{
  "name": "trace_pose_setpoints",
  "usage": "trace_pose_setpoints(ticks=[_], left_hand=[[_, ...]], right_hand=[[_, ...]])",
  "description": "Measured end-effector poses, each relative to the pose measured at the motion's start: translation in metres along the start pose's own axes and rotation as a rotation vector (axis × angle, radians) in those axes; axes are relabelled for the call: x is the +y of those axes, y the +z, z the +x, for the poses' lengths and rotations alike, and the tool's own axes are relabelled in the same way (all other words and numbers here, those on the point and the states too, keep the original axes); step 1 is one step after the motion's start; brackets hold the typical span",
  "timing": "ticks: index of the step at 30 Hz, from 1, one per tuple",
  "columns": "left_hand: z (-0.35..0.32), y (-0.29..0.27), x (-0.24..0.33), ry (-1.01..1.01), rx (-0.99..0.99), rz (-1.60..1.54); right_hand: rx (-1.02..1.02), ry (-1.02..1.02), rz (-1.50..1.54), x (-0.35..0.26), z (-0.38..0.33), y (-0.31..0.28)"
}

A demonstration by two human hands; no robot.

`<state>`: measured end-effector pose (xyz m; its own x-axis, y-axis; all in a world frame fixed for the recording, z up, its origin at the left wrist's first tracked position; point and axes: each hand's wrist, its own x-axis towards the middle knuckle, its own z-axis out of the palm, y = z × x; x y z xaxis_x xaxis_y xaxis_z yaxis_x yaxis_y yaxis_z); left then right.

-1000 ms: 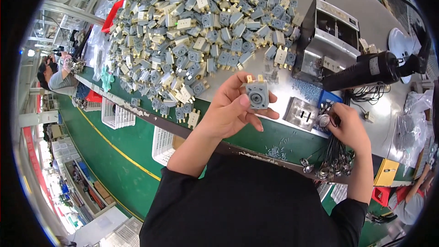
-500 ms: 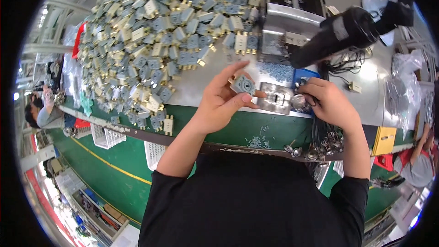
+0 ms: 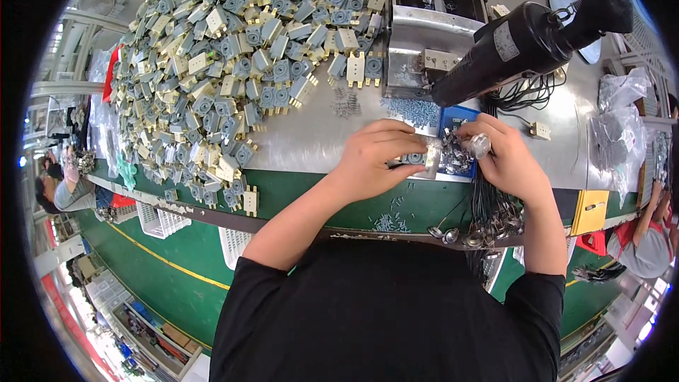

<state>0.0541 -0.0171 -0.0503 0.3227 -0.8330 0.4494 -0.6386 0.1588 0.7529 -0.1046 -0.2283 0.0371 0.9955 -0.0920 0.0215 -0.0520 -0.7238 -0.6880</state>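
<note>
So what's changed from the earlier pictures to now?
The left hand turned palm down, lowering the grey square plastic block to the silver metal fixture. The right hand carried the round silver metal disc away from the fixture, rightward. No release shows. The grey and cream plastic block heap and the blue rectangular tray stayed.

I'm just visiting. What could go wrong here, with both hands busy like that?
Small loose pieces lie near the front edge of the table, so a forearm might brush some off.

The right hand holds a round metal piece beside a blue tray of small parts; a slip could scatter those.

The left hand's fingers partly cover a gray block, so a crooked position might go unnoticed.
</note>
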Motion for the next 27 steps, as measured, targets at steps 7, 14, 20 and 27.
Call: trace_pose_setpoints(ticks=[7,14,20,27], left_hand=[[0.0,-0.004,0.001,0.033,-0.01,0.061],[-0.005,-0.012,0.004,-0.047,0.119,0.263],[0.01,-0.032,-0.017,-0.062,-0.004,0.465],[0.015,-0.023,-0.02,-0.043,-0.083,0.58]], right_hand=[[0.017,-0.023,-0.002,0.005,0.0,0.001],[0.065,-0.076,0.018,0.012,-0.002,-0.001],[-0.013,-0.074,-0.011,0.003,-0.005,-0.007],[0.083,-0.17,0.145,-0.008,-0.006,-0.008]])
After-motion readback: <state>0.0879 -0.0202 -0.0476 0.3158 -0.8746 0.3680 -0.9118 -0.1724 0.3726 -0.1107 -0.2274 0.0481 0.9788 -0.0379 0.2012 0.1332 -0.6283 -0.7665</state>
